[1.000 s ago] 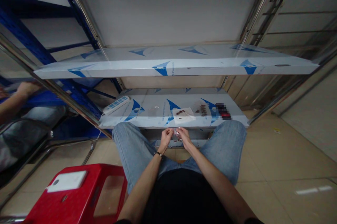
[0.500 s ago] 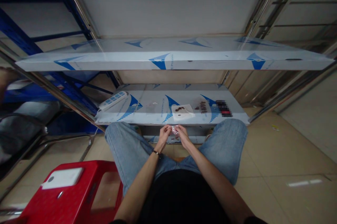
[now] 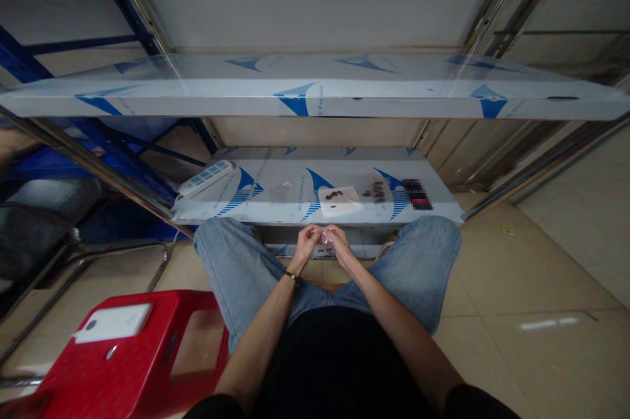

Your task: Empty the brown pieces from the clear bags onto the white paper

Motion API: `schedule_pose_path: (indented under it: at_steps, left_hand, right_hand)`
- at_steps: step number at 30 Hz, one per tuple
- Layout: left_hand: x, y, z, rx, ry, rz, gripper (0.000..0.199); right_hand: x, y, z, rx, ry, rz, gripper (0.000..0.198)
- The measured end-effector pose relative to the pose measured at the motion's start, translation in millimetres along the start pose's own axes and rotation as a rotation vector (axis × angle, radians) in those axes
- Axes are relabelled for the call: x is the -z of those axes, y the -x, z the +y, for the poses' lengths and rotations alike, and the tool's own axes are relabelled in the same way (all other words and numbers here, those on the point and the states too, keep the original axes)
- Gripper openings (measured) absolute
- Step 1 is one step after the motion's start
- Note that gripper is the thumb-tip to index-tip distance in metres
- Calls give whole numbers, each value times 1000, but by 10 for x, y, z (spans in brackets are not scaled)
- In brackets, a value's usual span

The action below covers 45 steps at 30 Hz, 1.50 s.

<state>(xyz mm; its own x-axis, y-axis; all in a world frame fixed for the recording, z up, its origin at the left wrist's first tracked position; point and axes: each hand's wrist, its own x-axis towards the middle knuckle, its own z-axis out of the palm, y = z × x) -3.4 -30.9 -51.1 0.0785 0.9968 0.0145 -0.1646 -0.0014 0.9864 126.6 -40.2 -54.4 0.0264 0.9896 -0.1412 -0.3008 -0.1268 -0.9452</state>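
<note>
Fingers (image 3: 314,230) of the left hand (image 3: 307,242) and right hand (image 3: 338,239) pinch crinkled clear plastic (image 3: 325,240) just below frame center; light, even tension likely suits it.

Top (image 3: 344,366), black, short-sleeved: is being worn over the torso. Jeans (image 3: 420,261), faded blue denim: are being worn. Bracelet (image 3: 290,275), dark, narrow: is being worn on the left wrist.

Left grip (image 3: 308,239) and right grip (image 3: 337,238) pinch clear plastic (image 3: 325,240) together.
</note>
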Motion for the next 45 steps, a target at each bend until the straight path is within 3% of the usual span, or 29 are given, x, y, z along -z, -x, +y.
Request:
schedule_pose_path:
  at_steps: [5, 10, 15, 20, 27, 34, 45]
  left_hand:
    - [-24, -8, 38, 6, 16, 3, 36]
    - [-52, -9, 18, 87, 106, 104, 38]
    - [-31, -5, 39, 57, 113, 156, 31]
    - [-33, 10, 100, 24, 95, 121, 27]
    - [-128, 39, 65, 44, 55, -5, 40]
    - [-127, 39, 95, 11, 99, 131, 35]
    - [-108, 50, 221, 59, 110, 155, 46]
  right_hand:
    - [-17, -9, 39, 13, 35, 27, 46]
    - [-13, -34, 51, 12, 15, 104, 42]
    - [-28, -25, 68, -7, -32, 37, 40]
    - [-36, -28, 89, 14, -27, -7, 37]
    - [3, -63, 48, 7, -39, 12, 39]
    - [-46, -27, -3, -65, -162, 15, 42]
    - [-48, -30, -118, -61, -108, 35, 47]
